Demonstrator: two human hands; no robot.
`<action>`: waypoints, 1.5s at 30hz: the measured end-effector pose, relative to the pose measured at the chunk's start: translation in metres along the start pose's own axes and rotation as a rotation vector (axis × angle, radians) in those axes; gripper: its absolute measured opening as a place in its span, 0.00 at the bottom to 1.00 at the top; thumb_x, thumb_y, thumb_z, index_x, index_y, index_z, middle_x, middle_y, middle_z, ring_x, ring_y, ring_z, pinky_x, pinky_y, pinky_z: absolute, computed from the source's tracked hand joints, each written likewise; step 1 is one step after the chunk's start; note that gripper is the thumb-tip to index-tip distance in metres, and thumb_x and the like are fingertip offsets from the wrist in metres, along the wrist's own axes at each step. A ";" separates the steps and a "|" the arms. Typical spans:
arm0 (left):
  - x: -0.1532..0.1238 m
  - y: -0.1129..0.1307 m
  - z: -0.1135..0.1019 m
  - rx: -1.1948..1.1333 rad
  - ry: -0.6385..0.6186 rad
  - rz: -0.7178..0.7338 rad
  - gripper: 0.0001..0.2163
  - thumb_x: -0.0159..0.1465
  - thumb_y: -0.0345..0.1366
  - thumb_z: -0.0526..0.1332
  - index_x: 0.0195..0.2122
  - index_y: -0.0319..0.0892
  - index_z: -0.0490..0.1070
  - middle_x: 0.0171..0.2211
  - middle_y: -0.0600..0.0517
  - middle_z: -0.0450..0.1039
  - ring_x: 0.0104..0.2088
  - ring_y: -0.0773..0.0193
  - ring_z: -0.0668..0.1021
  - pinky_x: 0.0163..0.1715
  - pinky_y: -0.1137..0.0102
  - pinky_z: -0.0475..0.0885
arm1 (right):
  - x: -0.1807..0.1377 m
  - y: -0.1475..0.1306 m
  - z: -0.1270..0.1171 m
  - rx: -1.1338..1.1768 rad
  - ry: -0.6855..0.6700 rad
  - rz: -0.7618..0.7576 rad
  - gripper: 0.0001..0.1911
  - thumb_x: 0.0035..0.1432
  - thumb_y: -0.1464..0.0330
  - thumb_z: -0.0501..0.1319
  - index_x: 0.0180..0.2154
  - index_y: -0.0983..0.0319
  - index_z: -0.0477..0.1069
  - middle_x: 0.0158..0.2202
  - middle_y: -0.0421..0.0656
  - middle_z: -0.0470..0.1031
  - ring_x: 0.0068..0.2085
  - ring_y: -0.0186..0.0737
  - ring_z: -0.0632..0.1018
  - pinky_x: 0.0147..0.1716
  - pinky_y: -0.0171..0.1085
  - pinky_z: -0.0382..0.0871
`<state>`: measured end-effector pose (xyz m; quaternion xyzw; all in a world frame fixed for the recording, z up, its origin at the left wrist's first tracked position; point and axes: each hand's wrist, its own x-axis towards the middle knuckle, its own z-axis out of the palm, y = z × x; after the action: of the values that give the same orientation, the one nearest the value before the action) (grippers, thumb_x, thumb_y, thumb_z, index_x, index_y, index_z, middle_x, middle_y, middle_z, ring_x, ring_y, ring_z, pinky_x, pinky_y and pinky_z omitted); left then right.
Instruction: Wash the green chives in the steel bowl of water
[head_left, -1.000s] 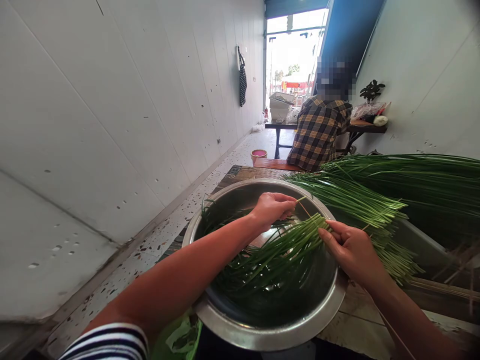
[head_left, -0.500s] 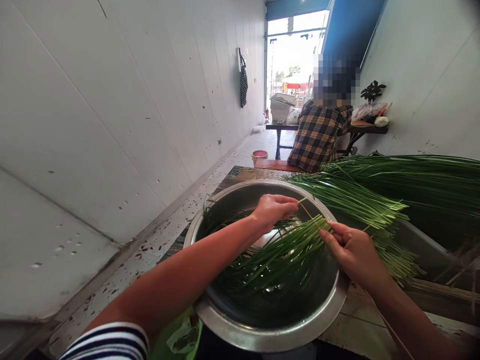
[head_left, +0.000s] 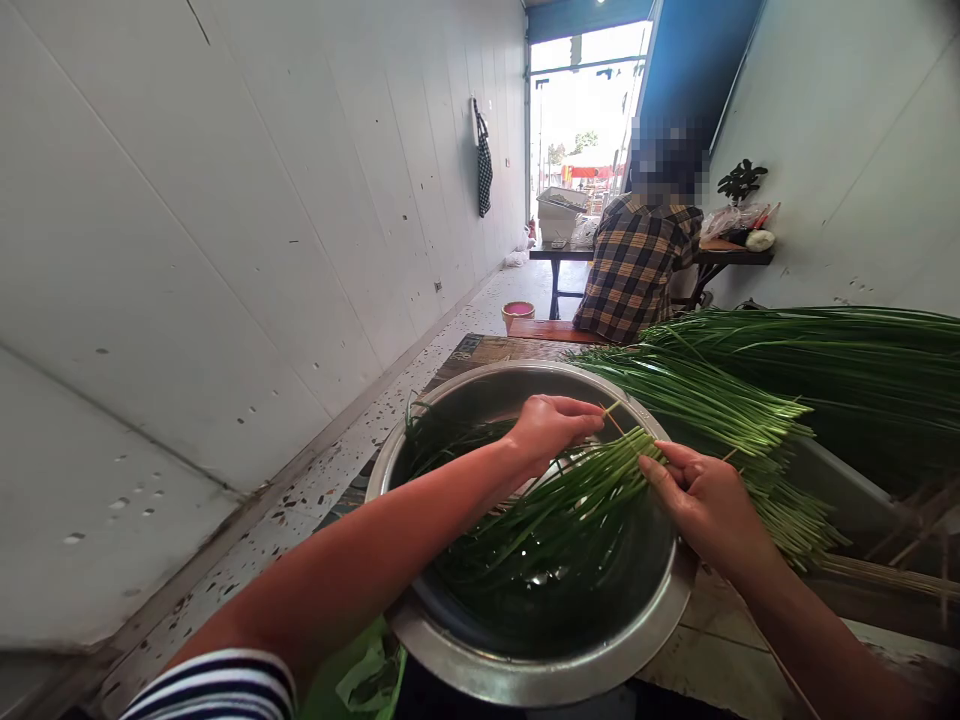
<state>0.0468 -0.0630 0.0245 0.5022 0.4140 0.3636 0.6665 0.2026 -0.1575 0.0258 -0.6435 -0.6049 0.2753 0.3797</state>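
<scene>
A small bunch of green chives (head_left: 570, 505) lies across a large steel basin (head_left: 480, 655), stem ends up at the right. My right hand (head_left: 705, 500) grips the bunch near those stem ends. My left hand (head_left: 551, 428) hovers over the basin with fingers pinched on a thin tan strip (head_left: 613, 408) that runs to the bunch. More wet chive leaves lie in the bottom of the basin.
Large piles of chives (head_left: 750, 400) cover the table at right, over a grey tray (head_left: 847, 495). A person in a plaid shirt (head_left: 637, 265) sits with back turned ahead, near a pink bucket (head_left: 517, 312) and a far table (head_left: 559, 255). White wall runs along the left.
My left hand has shifted slightly right and down with the strip. The bunch and my right hand have stayed about where they were.
</scene>
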 end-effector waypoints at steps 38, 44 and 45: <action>0.072 -0.018 -0.028 1.312 -0.082 0.227 0.12 0.56 0.30 0.59 0.40 0.41 0.79 0.40 0.48 0.78 0.42 0.58 0.76 0.43 0.70 0.68 | -0.001 -0.009 -0.008 0.022 -0.060 0.028 0.24 0.49 0.56 0.57 0.40 0.67 0.76 0.13 0.34 0.58 0.16 0.30 0.59 0.15 0.31 0.52; 0.071 -0.016 -0.021 1.318 -0.008 0.199 0.09 0.52 0.27 0.62 0.32 0.40 0.80 0.36 0.46 0.79 0.38 0.56 0.77 0.40 0.68 0.68 | -0.002 -0.005 -0.009 0.045 -0.097 0.044 0.24 0.49 0.57 0.57 0.41 0.67 0.74 0.15 0.35 0.60 0.18 0.31 0.61 0.17 0.32 0.54; 0.070 -0.014 -0.022 1.259 0.020 0.199 0.07 0.52 0.27 0.62 0.30 0.40 0.80 0.34 0.47 0.79 0.36 0.58 0.77 0.39 0.68 0.69 | -0.002 -0.004 -0.009 0.036 -0.094 0.040 0.23 0.49 0.57 0.57 0.41 0.67 0.75 0.15 0.35 0.59 0.18 0.31 0.60 0.17 0.32 0.53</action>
<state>0.0552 0.0046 -0.0056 0.8304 0.5060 0.1152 0.2027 0.2074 -0.1608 0.0336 -0.6350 -0.6040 0.3234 0.3569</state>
